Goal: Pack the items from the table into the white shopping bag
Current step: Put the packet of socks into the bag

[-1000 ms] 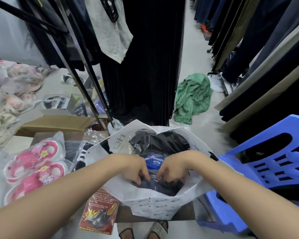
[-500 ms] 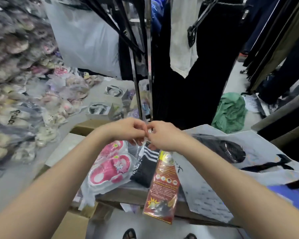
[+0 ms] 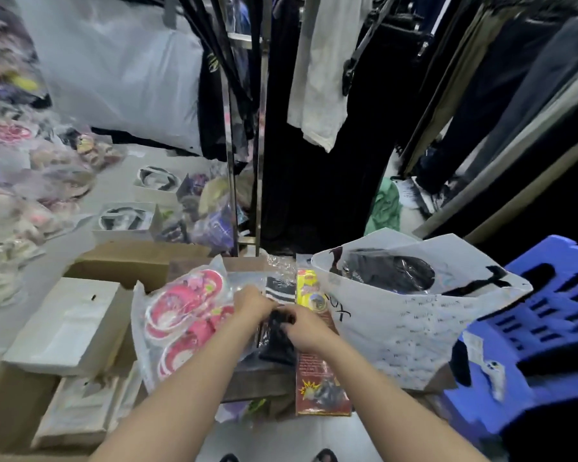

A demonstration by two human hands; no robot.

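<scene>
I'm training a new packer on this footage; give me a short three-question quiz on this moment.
1. True or false: the white shopping bag already holds something dark.
2. Both hands meet on which item? A) pink slippers pack B) black striped socks C) red insole pack
3. Fill in: the blue plastic chair stands to the ____ of the bag.

Key: 1 true; 2 B; 3 right

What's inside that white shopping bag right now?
The white printed shopping bag holds a black item wrapped in shiny clear plastic near its open top. Anything deeper is hidden by that item and the bag's walls.
</scene>
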